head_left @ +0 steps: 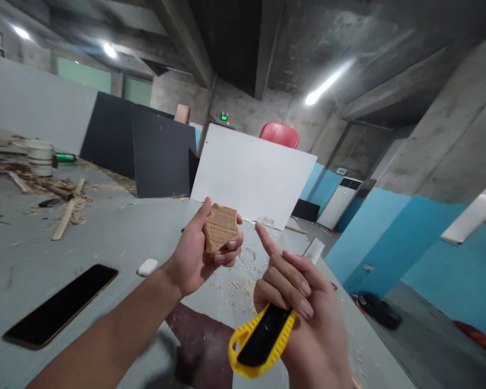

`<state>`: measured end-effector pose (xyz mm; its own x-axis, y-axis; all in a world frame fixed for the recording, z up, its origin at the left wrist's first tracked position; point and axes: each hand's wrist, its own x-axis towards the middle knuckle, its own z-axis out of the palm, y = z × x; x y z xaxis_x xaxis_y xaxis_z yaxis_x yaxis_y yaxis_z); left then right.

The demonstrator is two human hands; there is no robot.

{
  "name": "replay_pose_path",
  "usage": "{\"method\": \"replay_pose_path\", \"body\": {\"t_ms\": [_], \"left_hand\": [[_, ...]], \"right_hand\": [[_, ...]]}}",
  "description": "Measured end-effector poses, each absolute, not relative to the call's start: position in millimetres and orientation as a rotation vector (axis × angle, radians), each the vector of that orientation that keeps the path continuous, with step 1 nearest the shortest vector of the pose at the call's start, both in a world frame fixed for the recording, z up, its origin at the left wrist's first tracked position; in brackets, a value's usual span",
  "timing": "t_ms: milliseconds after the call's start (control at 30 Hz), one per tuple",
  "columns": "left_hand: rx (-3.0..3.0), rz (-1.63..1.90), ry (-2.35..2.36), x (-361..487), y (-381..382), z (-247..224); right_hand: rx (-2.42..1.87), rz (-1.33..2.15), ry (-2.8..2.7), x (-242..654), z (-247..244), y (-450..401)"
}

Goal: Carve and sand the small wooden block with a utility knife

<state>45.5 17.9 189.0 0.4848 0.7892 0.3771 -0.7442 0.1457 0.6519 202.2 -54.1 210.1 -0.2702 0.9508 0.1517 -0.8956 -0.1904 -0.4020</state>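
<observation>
Left hand (194, 256): grip closed around a small tan wooden block (221, 228), thumb behind its upper left edge, fingers wrapped under its lower right edge. The block's facing side bears carved parallel grooves. It is held raised, clear of the worktop (117, 232).

Right hand (303, 308): grip clenched on a yellow-and-black utility knife (261, 340), the handle's rear end pointing toward the camera. Index finger extended upward, its tip near the block but apart from it. The blade end is hidden behind the fingers; whether the blade is out cannot be determined.

Below the hands, on the grey worktop: a scatter of pale wood shavings (237, 286), and a dark reddish patch (204, 346) on the surface. Left of the forearm lie a small white oval case (147, 266) and, nearer the camera, a black phone (60, 305), screen dark, face up.

Far left of the worktop: wood offcuts and strips (67, 213), a white bucket (40, 156), a green bottle (66, 157) lying beside it.

Beyond the worktop: a white board (251, 175) standing upright, black panels (146, 148) left of it, a red chair back (280, 134) above it, a white floor-standing air conditioner (340, 201) against the blue wall. No readable brand, label or writing on any item; a small green lit sign (224, 116) is too distant to read.
</observation>
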Motion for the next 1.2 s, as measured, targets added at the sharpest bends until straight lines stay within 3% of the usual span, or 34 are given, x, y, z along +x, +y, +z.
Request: {"method": "replay_pose_path", "body": {"t_ms": [200, 433, 767, 1200], "left_hand": [[0.905, 1.342, -0.017, 45.0, 14.4, 191.2], [0.946, 1.517, -0.01, 44.8, 15.4, 191.5], [0.971, 1.387, -0.004, 52.1, 14.7, 186.1], [1.189, 1.206, 0.376, 33.1, 25.9, 187.6]], "right_hand": [[-0.375, 1.623, -0.681, 194.4, 193.9, -25.8], [-0.88, 1.012, -1.379, 178.8, 183.3, -24.8], [-0.832, 0.892, -1.455, 177.5, 176.4, -18.2], [-0.924, 0.737, -1.395, 206.2, 184.4, -10.0]]}}
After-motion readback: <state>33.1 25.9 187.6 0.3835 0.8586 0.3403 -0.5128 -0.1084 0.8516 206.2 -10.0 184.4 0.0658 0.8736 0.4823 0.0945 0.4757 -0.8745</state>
